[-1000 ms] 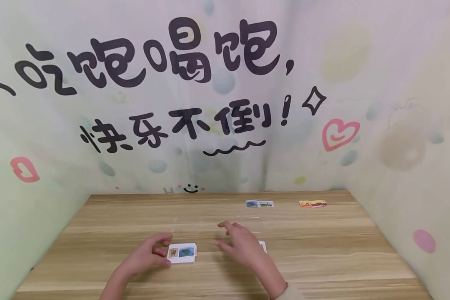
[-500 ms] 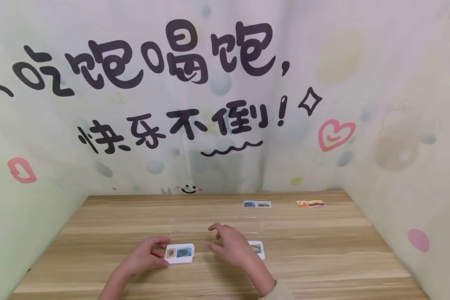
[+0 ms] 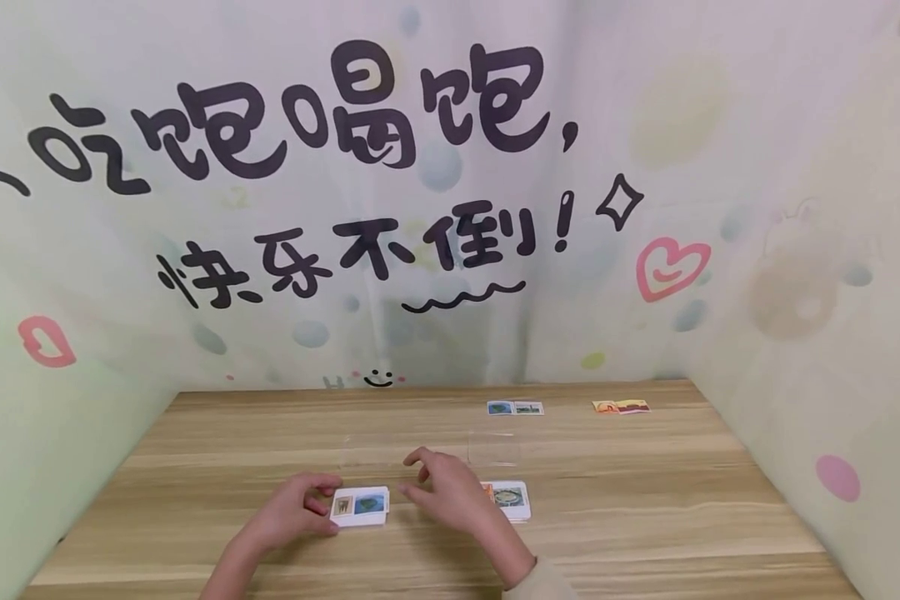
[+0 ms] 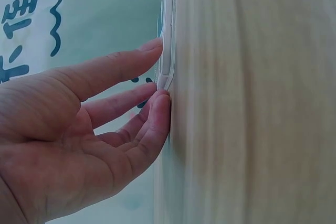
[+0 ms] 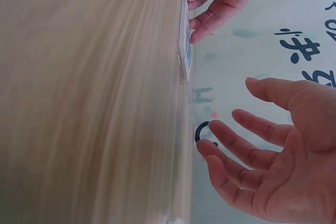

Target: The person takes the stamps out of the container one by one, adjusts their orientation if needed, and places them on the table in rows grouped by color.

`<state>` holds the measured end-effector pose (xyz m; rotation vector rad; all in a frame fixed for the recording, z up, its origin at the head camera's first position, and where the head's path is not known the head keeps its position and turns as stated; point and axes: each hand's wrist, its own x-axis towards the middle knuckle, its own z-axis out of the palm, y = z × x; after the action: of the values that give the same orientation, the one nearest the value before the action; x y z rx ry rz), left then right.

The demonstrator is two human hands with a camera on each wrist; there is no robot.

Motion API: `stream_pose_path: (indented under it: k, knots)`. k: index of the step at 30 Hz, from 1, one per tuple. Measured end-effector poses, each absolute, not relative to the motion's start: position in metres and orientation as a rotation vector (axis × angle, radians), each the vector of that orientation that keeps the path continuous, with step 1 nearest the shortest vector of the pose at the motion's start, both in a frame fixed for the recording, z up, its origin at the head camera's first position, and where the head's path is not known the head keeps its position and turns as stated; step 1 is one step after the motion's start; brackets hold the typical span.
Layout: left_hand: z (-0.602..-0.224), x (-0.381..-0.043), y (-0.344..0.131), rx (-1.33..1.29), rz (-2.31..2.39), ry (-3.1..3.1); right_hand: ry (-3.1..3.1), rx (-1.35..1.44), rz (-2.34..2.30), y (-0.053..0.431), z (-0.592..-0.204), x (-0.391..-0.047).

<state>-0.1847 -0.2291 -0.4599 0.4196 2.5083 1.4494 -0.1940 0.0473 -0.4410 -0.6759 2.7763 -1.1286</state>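
In the head view my left hand (image 3: 297,511) holds the left end of a small stack of picture cards (image 3: 360,508) on the table. The top card shows a brown picture beside a blue and green one. In the left wrist view the thumb and curled fingers of the left hand (image 4: 105,135) touch the edge and end of the white stack (image 4: 167,30). My right hand (image 3: 450,493) hovers right of that stack, fingers spread and loosely bent, holding nothing. A second card stack (image 3: 508,497) lies behind the right hand, partly hidden by it.
Two clear plastic cases or lids (image 3: 494,448) lie flat behind the hands, the left transparent one (image 3: 367,450) faint. At the back of the wooden table (image 3: 217,467) lie a blue picture card (image 3: 515,408) and an orange one (image 3: 621,407). A printed curtain (image 3: 450,350) encloses the table.
My right hand has moved left toward the held stack, uncovering more of the second card stack and the right clear case. My left hand has stayed on its stack.
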Motion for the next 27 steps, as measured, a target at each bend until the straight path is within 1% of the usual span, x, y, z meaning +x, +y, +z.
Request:
stream_pose_path:
  k: [20, 27]
  knots:
    - [-0.460, -0.184, -0.226, 0.373, 1.464, 2.517, 2.637, -0.622, -1.345, 0.035, -0.450, -0.201]
    - [-0.460, -0.184, -0.226, 0.369, 1.458, 2.526, 2.582, -0.531, -1.430, 0.030, -0.454, -0.202]
